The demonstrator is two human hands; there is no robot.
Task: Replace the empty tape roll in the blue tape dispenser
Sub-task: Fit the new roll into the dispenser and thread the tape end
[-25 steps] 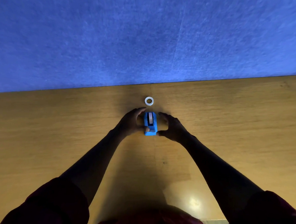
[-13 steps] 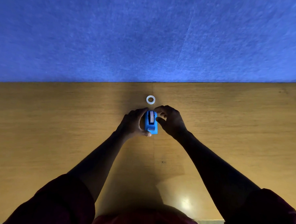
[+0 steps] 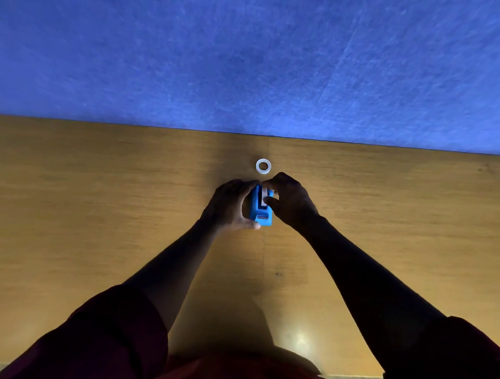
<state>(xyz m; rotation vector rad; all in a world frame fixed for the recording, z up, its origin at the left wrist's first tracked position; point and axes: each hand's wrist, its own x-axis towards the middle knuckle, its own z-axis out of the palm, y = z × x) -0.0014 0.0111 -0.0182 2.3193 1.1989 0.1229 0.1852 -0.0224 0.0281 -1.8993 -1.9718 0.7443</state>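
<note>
The left hand [image 3: 233, 206] clamps the blue tape dispenser [image 3: 260, 207] against the desk [image 3: 97, 210] while the right hand [image 3: 290, 201] fingers pinch its grey roll. A straight upward pull looks best (dispenser pinned); the white tape ring [image 3: 263, 166] waits just beyond.

No writing, label, brand or number can be read anywhere here. The blue tape dispenser [image 3: 260, 208] shows only plain blue plastic, and any marking on it is too small to make out. The white tape roll [image 3: 263, 166] lying beyond it on the wooden table [image 3: 97, 210] carries no print, and the blue felt wall panel [image 3: 250, 59] behind is bare of signs.
</note>
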